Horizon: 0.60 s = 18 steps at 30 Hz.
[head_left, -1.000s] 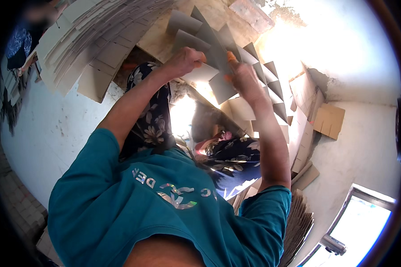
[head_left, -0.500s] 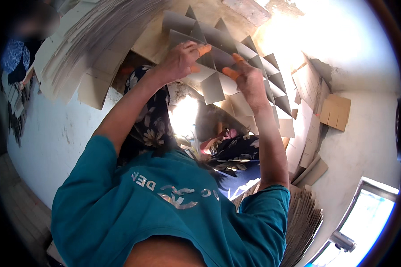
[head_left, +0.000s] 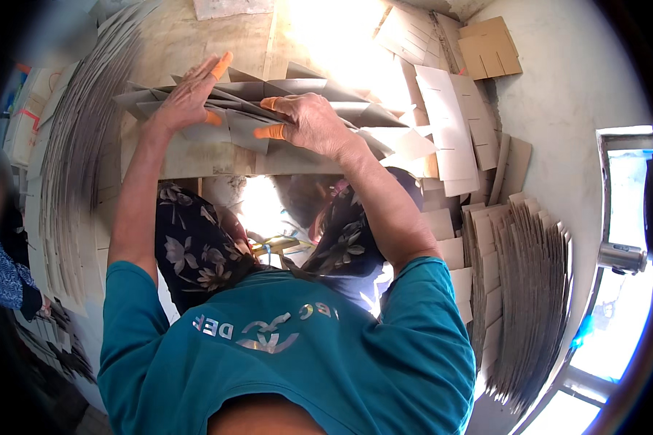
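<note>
A grey cardboard divider grid (head_left: 248,130) of interlocked slotted strips lies partly flattened across the board in front of me. My left hand (head_left: 185,101) rests at its left part, fingers stretched out and thumb apart. My right hand (head_left: 313,125) grips the middle of the divider, with strips running between its thumb and forefinger. Orange finger covers sit on the thumb and forefinger of both hands. The strips under my palms are hidden.
The wooden board (head_left: 196,168) spans above my knees. Tall stacks of cardboard strips stand at left (head_left: 80,159) and right (head_left: 533,304). Loose slotted sheets (head_left: 446,130) lean beside the right wall. Another person's blue patterned clothing (head_left: 6,272) shows at the left edge.
The divider grid has gone from standing open with wide cells to lying lower, folded flatter on the board. Both hands moved left with it, and my view has turned.
</note>
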Tool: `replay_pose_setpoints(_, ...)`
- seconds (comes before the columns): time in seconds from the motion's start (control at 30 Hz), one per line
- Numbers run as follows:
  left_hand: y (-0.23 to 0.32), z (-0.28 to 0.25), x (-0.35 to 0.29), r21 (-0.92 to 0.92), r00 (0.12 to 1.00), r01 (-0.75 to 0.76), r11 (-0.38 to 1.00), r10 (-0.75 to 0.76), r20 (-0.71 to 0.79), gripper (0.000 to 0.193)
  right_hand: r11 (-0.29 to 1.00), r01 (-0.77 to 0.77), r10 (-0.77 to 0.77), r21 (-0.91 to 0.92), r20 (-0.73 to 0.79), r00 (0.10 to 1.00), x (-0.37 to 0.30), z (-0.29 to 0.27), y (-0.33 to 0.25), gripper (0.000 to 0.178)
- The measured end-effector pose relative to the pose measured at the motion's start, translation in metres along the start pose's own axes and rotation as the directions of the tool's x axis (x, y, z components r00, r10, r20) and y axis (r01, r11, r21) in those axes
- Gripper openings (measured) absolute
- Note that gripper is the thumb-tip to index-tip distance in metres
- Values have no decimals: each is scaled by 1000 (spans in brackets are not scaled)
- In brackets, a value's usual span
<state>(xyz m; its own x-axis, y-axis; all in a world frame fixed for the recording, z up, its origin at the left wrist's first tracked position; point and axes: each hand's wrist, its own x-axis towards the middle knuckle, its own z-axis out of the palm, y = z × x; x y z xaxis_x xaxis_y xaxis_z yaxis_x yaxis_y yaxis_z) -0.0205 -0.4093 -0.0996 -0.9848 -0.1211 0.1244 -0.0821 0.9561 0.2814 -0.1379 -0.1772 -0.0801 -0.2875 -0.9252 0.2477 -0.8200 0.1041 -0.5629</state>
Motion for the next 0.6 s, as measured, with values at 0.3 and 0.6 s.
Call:
replay_pose_setpoints(0.3, 40, -10, -28, 29, 951, 306, 952, -307, 38, 39, 986, -2, -68, -168, -409, 910, -8, -5, 4, 43)
replay_pose_setpoints(0.6, 35, 1, -44, 56, 963, 262, 964, -264, 45, 17, 997, 20, -59, -75, -570, 819, -21, -4, 14, 26)
